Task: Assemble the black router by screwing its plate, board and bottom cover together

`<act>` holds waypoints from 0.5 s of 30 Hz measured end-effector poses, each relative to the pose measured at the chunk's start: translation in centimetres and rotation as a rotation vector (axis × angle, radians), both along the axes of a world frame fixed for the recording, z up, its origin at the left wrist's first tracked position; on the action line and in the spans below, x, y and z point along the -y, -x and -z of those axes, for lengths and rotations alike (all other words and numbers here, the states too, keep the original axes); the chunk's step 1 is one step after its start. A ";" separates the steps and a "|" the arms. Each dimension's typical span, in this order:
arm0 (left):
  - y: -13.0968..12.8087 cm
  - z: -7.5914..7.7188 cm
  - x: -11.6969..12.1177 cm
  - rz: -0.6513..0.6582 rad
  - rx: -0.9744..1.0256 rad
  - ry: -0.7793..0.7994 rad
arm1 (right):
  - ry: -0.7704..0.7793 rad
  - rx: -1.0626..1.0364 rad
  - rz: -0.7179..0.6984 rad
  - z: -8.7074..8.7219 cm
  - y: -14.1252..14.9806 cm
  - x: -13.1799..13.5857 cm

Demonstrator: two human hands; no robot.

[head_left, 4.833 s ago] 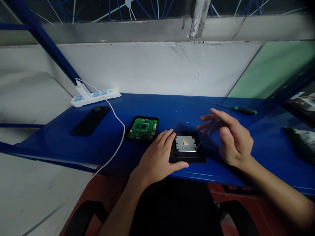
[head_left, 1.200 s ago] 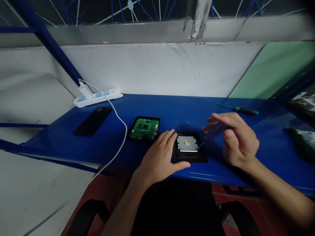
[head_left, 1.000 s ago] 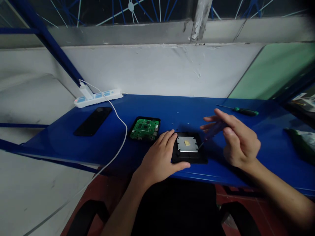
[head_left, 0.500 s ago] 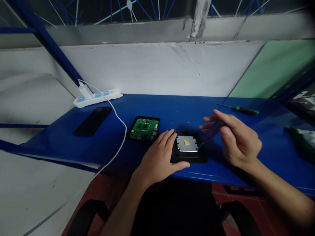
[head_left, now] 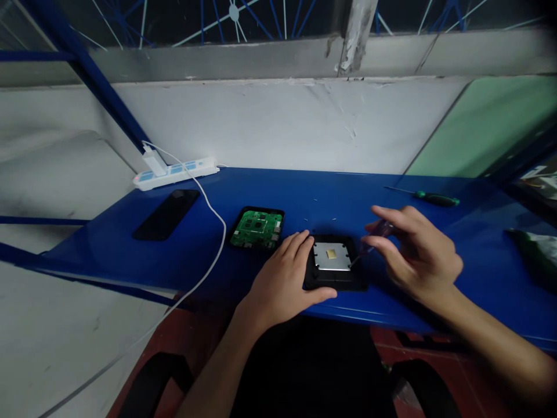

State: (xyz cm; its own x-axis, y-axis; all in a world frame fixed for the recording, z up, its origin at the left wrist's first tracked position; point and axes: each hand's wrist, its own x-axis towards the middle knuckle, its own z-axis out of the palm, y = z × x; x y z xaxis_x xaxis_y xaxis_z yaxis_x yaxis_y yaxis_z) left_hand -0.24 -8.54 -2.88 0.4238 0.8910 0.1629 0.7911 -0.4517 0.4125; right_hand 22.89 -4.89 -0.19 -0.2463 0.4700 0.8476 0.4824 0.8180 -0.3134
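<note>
My left hand (head_left: 285,278) steadies a black plastic case cover (head_left: 331,283), fingers over its far left corner and thumb along the near edge. Fixed inside the cover is a silver metal plate (head_left: 324,263) with a small gold-coloured pad (head_left: 331,254) in its middle. A screwdriver with a see-through purplish handle (head_left: 382,229) is pinched between the thumb and fingers of my right hand (head_left: 418,249). It leans down to the left, its tip at the plate's near right corner. Left of the cover lies the other case half (head_left: 235,239), holding a green circuit board (head_left: 256,226).
A green-and-black screwdriver (head_left: 437,198) lies at the back right. Several small screws, one beside the cover (head_left: 334,219), are scattered behind it. To the left are a black phone (head_left: 167,215), a white power strip (head_left: 180,170) and a white cable (head_left: 217,255). A plastic bag (head_left: 537,249) sits far right.
My right fingers have gone from stretched out to bent around the screwdriver handle, turning it. The tip stays at the same corner. My left hand holds its place; the view shifts slightly.
</note>
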 end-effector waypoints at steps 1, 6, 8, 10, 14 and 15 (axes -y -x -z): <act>0.0 0.0 0.0 0.001 -0.002 -0.001 | 0.004 -0.001 0.000 0.1 0.0 0.0; 0.0 0.1 0.0 -0.003 0.002 0.001 | 0.096 -0.048 -0.054 0.6 -0.4 -0.3; 0.0 0.1 0.0 -0.004 0.007 -0.001 | 0.181 -0.090 -0.057 0.6 -0.4 -0.5; 0.0 0.1 0.0 -0.004 0.012 0.004 | 0.265 -0.187 -0.017 0.4 -0.3 -0.9; 0.0 -0.1 0.0 -0.005 0.012 0.025 | 0.363 -0.449 0.041 0.5 -0.1 -2.3; 0.0 -0.1 0.0 -0.006 0.011 0.026 | 0.384 -0.487 0.031 0.7 -0.1 -2.7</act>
State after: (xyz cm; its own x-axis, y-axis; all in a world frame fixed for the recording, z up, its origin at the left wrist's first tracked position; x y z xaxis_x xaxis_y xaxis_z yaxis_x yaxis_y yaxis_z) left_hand -0.20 -8.59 -2.77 0.4165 0.8976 0.1444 0.7894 -0.4358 0.4324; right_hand 22.96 -2.18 -0.88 0.1454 0.7646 0.6279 0.2317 0.5907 -0.7729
